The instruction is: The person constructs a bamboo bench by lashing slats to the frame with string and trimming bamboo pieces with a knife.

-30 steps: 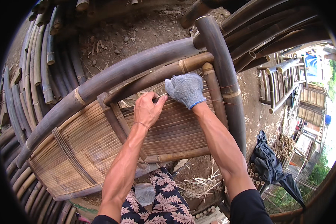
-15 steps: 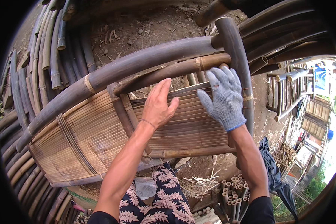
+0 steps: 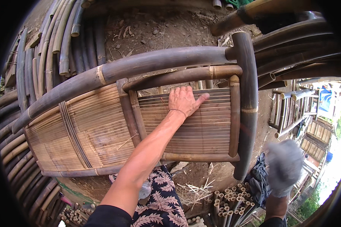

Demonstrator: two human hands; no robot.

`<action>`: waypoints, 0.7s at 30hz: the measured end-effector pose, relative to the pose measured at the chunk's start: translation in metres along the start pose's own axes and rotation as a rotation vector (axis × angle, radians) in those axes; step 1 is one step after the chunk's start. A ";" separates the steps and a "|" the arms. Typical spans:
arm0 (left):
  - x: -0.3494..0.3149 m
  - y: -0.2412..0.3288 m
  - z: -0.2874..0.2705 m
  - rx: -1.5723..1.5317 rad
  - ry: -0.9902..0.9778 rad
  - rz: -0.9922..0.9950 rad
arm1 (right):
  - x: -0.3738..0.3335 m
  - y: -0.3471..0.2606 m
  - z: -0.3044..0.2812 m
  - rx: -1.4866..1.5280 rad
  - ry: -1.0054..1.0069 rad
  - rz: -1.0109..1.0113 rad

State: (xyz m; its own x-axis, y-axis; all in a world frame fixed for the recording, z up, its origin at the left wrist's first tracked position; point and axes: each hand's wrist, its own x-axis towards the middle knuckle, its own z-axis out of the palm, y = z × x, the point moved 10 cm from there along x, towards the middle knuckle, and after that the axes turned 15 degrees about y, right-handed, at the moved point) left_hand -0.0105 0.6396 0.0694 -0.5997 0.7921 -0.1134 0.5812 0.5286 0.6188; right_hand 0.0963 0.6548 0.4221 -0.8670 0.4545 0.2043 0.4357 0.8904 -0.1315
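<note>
Two hands can be seen: the left hand is bare, and the right hand wears a grey glove. The left hand lies palm down on the upper part of the slat panel, its fingers close together at the top edge and its thumb spread widely to the right. The right hand is well apart from this panel, near a dark cloth; it is strongly blurred, so I cannot tell if it is wide or narrow, or if it holds something. The slat panel sits inside a bamboo frame. Beside it, on the left, is a longer, paler panel, which is crossed by a bundle of dark strips. Above both panels runs a thick curved pole. Below the frame lie thin pale strips, near many cut bamboo pieces standing on end.
</note>
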 end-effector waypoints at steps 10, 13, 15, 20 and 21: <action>0.017 -0.012 0.050 -0.309 -0.247 -0.212 | 0.018 0.077 0.247 -0.587 -0.077 -0.114; 0.021 -0.037 0.054 -0.285 -0.350 -0.223 | 0.029 0.059 0.323 -0.358 -0.348 0.243; 0.024 -0.042 0.054 -0.233 -0.428 -0.089 | 0.047 0.058 0.348 -0.270 -0.600 0.341; 0.025 0.009 0.090 -0.290 -0.550 -0.093 | -0.015 0.119 0.392 -0.190 -1.002 -0.360; 0.028 -0.013 0.084 -0.315 -0.524 -0.271 | -0.012 0.110 0.402 -0.192 -0.987 -0.398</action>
State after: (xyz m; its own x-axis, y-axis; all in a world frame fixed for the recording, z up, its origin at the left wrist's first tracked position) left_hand 0.0115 0.6803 -0.0076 -0.3092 0.7297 -0.6098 0.2115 0.6780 0.7040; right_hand 0.0571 0.7373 0.0153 -0.7293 -0.0127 -0.6841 0.0358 0.9978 -0.0566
